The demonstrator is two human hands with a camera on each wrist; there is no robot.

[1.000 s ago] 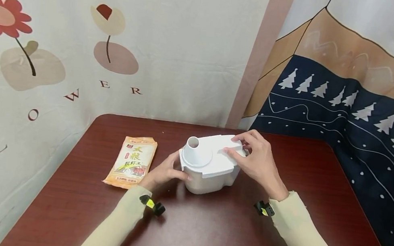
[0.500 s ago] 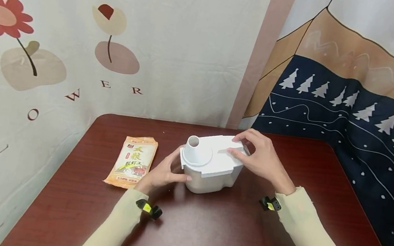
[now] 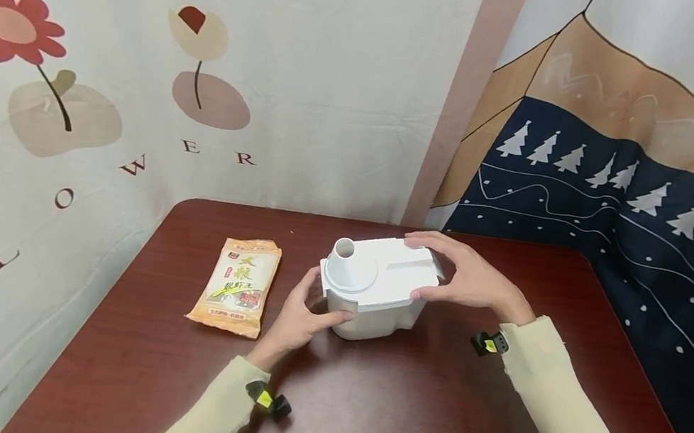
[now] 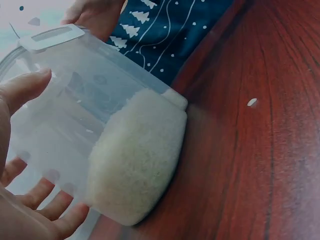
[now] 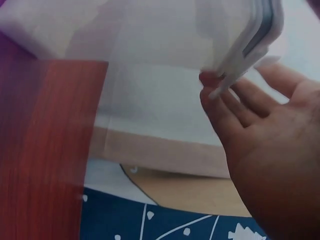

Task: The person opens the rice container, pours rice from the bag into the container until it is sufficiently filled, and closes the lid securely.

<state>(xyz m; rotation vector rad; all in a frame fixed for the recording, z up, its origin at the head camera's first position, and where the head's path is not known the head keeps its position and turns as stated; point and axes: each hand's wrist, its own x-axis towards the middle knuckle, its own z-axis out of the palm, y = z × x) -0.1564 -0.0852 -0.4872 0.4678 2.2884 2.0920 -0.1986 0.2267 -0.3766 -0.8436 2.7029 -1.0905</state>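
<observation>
A translucent storage container stands upright on the table, capped by a white lid. On the lid's left part sits a white cone-shaped piece with an open round top. White rice fills the bottom of the container in the left wrist view. My left hand holds its left end, thumb on the near wall and fingers around the far side. My right hand spans the lid's right end, thumb at the near edge, fingers at the far edge. In the right wrist view, those fingertips are at a white clip.
An orange and clear printed packet lies flat on the dark red table, left of the container. A single rice grain lies on the tabletop. Printed cloths hang behind the table.
My right hand has slid off the lid's top, its thumb moving to the near edge and its fingers spreading wider. The left hand stays on the container, which has hardly moved.
</observation>
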